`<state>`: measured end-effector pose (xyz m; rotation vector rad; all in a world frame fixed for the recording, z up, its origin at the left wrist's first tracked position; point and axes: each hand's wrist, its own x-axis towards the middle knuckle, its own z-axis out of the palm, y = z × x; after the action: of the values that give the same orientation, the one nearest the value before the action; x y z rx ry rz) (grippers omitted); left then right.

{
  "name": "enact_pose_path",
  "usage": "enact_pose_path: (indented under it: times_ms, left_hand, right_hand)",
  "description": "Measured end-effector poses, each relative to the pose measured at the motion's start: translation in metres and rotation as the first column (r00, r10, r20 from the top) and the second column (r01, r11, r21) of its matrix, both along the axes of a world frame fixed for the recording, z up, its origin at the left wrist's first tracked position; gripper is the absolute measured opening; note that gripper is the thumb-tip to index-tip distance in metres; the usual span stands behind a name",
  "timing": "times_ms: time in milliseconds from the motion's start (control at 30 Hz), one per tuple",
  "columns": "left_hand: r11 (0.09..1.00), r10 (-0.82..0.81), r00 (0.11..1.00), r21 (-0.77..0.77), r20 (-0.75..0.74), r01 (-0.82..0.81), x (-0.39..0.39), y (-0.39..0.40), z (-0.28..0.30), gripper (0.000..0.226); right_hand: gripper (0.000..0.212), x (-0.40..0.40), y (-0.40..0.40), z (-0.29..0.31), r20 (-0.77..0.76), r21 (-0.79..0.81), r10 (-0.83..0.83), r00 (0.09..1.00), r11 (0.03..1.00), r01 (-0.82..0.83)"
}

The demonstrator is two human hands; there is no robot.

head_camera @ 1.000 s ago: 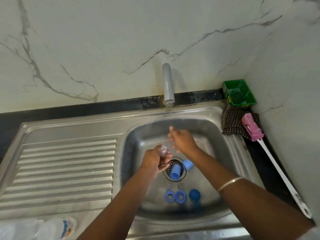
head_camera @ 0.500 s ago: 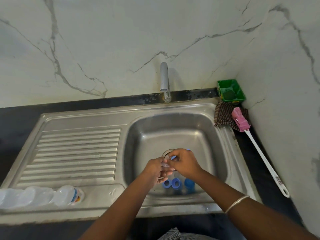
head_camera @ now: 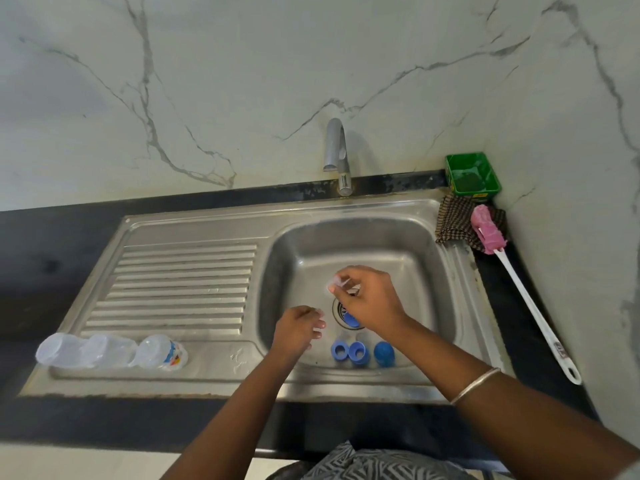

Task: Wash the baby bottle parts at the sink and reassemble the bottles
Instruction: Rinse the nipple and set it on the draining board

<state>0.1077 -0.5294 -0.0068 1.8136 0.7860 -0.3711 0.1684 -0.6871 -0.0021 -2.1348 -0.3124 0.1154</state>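
1. Sink basin (head_camera: 429, 271) holds three blue bottle parts (head_camera: 358, 352) near its front wall.
2. Right hand (head_camera: 370, 299) pinches a clear teat (head_camera: 335, 283) above the drain.
3. Left hand (head_camera: 298, 329) hangs loosely curled, holding nothing.
4. Three clear bottles (head_camera: 110, 349) lie on the drainboard.

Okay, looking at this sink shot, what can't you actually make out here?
- Clear part pinched in the right hand: blurred and see-through, kind unclear, head view.
- Blue part on the drain: half hidden under that hand.
- Left hand: fingers curl away, contents unseen.
- Brush handle label: too small.
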Motion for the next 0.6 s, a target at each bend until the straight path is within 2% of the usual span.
enact_pose_path:
  times_ms: [67, 100, 133, 233, 333, 367, 467, 533, 600]
  left_hand:
    - [1.000, 0.011, 1.000, 0.010, 0.023, -0.012, 0.000, 0.005, 0.001, 0.017]
    - [1.000, 0.009, 1.000, 0.017, 0.029, -0.010, 0.000, 0.007, 0.000, 0.016]
    - [1.000, 0.002, 0.999, 0.022, 0.036, -0.003, 0.000, 0.011, 0.000, 0.016]
    - [1.000, -0.007, 0.997, 0.025, 0.076, 0.005, 0.002, 0.023, -0.003, 0.015]
    - [1.000, -0.024, 0.993, 0.021, 0.119, 0.021, 0.004, 0.037, -0.007, 0.014]
    - [1.000, -0.025, 0.990, 0.018, 0.142, 0.023, 0.006, 0.044, -0.009, 0.014]
    - [0.999, -0.023, 0.977, 0.033, 0.211, 0.017, 0.012, 0.061, -0.016, 0.015]
    - [0.998, -0.045, 0.973, 0.058, 0.224, 0.032, 0.015, 0.075, -0.021, 0.014]
    - [0.999, -0.034, 0.969, 0.046, 0.245, 0.024, 0.017, 0.088, -0.023, 0.014]
  right_hand:
    - [0.018, 0.006, -0.001, -0.001, -0.179, -0.222, 0.004, 0.984, 0.974, -0.044]
    - [0.017, 0.007, -0.002, -0.003, -0.206, -0.280, -0.027, 0.978, 0.960, -0.033]
    - [0.018, 0.007, 0.000, -0.004, -0.180, -0.280, -0.074, 0.981, 0.960, 0.021]
    - [0.018, 0.008, 0.012, -0.002, 0.017, -0.143, -0.163, 0.986, 0.976, 0.164]
    - [0.020, 0.012, 0.025, -0.004, -0.113, -0.329, -0.111, 0.987, 0.942, 0.068]
    - [0.019, 0.014, 0.030, -0.007, -0.133, -0.340, -0.125, 0.983, 0.938, 0.073]
    - [0.015, 0.015, 0.045, -0.014, -0.116, -0.254, -0.167, 0.979, 0.958, 0.133]
    - [0.020, 0.015, 0.057, -0.018, -0.220, -0.218, -0.169, 0.961, 0.968, 0.121]
    - [0.023, 0.016, 0.068, -0.020, -0.280, -0.169, -0.225, 0.933, 0.969, 0.183]
